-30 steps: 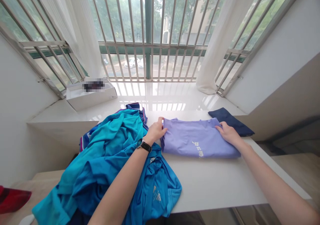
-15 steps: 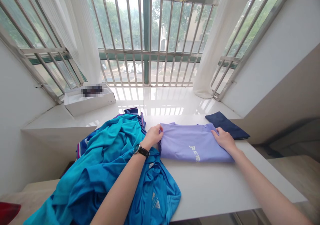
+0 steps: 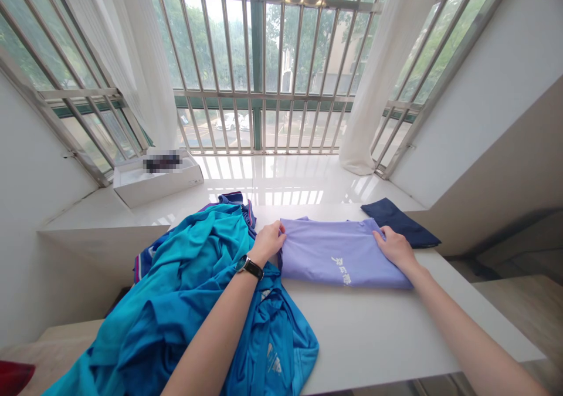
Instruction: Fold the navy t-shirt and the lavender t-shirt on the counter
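A folded lavender T-shirt [image 3: 338, 253] with pale lettering lies flat on the white table [image 3: 373, 331]. My left hand [image 3: 268, 243], a black watch on its wrist, holds the shirt's left edge. My right hand [image 3: 394, 249] grips its right part, pressing on the cloth. A rumpled heap of turquoise and blue garments [image 3: 189, 302] lies under my left forearm and touches the shirt's left side. A folded navy cloth [image 3: 398, 223] lies just past the shirt's far right corner, close to my right hand.
A white box [image 3: 158, 182] with a blurred patch stands on the glossy white window sill [image 3: 272, 179] at far left. Barred windows and white curtains rise behind. A red cloth [image 3: 13, 377] shows at the bottom left corner, below the table level.
The view has tilted and swung slightly, so the scene sits level. Both hands remain at the shirt's edges, and the shirt looks slightly narrower and neater than a second ago.
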Demonstrator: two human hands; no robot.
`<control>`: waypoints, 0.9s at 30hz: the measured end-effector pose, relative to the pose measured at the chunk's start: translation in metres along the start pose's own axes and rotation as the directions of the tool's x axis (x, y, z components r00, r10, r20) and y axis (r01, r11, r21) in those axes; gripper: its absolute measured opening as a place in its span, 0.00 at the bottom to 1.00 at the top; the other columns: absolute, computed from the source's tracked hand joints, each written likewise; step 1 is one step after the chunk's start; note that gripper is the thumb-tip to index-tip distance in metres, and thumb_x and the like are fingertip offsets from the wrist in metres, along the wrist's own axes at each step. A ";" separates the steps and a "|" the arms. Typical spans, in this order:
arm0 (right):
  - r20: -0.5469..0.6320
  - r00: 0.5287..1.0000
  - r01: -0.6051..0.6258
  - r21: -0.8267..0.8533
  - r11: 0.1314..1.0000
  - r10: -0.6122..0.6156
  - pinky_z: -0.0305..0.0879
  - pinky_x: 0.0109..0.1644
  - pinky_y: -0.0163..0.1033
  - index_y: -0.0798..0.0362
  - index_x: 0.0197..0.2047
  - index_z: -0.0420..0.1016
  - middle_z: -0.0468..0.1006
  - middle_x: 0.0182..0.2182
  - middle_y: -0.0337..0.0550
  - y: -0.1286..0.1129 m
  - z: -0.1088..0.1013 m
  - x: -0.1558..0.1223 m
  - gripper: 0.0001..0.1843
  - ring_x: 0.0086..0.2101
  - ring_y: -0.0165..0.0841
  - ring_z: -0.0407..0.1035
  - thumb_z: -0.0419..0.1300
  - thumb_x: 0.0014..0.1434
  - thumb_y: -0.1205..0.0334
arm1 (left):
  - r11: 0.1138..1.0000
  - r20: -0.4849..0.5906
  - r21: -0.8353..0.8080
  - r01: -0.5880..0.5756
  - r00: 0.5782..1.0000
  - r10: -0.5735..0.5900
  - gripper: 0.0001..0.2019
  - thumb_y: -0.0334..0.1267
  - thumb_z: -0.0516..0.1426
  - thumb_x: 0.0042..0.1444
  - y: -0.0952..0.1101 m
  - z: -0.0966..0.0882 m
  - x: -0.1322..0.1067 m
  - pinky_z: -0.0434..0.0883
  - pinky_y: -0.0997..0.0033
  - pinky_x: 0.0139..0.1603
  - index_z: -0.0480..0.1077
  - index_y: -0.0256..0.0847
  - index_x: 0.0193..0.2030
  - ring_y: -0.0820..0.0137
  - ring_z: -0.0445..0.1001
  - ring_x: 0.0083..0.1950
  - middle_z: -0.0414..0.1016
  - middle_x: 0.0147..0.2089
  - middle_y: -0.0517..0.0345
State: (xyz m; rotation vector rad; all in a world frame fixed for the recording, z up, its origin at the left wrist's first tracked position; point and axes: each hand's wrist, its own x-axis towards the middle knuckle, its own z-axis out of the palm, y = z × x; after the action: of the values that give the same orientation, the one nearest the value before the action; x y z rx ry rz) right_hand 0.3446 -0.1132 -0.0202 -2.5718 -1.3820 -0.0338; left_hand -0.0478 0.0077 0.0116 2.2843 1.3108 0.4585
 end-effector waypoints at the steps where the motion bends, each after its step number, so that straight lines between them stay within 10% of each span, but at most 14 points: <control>1: 0.005 1.000 -0.004 -0.002 1.000 0.005 0.65 0.39 0.42 0.52 0.47 0.72 0.81 0.38 0.54 -0.002 -0.002 0.001 0.20 0.40 0.46 0.76 0.48 0.65 0.47 | 1.000 -0.007 0.002 0.001 1.000 -0.001 0.08 0.36 0.55 0.59 0.001 0.000 0.001 0.69 0.68 0.43 0.70 0.42 0.45 0.63 0.76 0.43 0.78 0.40 0.52; 7: -0.089 0.996 -0.015 -0.030 0.999 0.012 0.67 0.44 0.46 0.52 0.51 0.71 0.76 0.47 0.56 -0.023 -0.019 -0.001 0.20 0.44 0.46 0.73 0.51 0.63 0.50 | 0.999 -0.050 -0.043 0.012 0.999 -0.014 0.09 0.35 0.54 0.60 0.001 -0.015 -0.002 0.70 0.68 0.43 0.68 0.40 0.47 0.63 0.77 0.43 0.79 0.43 0.49; 12: -0.350 0.927 0.260 0.351 0.899 -0.131 0.69 0.45 0.44 0.54 0.48 0.70 0.74 0.47 0.54 -0.084 -0.019 -0.018 0.19 0.36 0.38 0.72 0.54 0.60 0.51 | 0.963 0.284 -0.247 0.107 0.958 -0.033 0.10 0.41 0.51 0.63 0.008 -0.032 -0.018 0.70 0.72 0.31 0.66 0.38 0.45 0.66 0.78 0.31 0.77 0.28 0.55; 19: -0.296 0.900 0.435 0.643 0.630 -0.319 0.70 0.38 0.42 0.53 0.45 0.70 0.77 0.41 0.48 -0.190 0.003 -0.062 0.16 0.33 0.36 0.72 0.54 0.62 0.50 | 0.916 0.527 -0.365 0.164 0.848 0.058 0.34 0.49 0.62 0.53 0.012 -0.037 -0.024 0.69 0.73 0.28 0.59 0.37 0.62 0.68 0.75 0.28 0.74 0.29 0.61; 27: -0.174 0.905 0.399 0.669 0.628 -0.389 0.71 0.40 0.43 0.51 0.45 0.70 0.78 0.38 0.45 -0.195 0.026 -0.075 0.14 0.33 0.36 0.73 0.53 0.63 0.51 | 0.884 0.531 -0.467 0.018 0.805 0.265 0.55 0.35 0.65 0.46 0.007 -0.039 -0.024 0.67 0.72 0.30 0.35 0.41 0.74 0.69 0.72 0.27 0.69 0.24 0.69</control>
State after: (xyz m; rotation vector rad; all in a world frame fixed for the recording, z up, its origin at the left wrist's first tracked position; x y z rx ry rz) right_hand 0.1394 -0.0651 -0.0186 -1.6138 -1.5475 0.3370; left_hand -0.0741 -0.0074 0.0465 1.8894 0.6521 0.0622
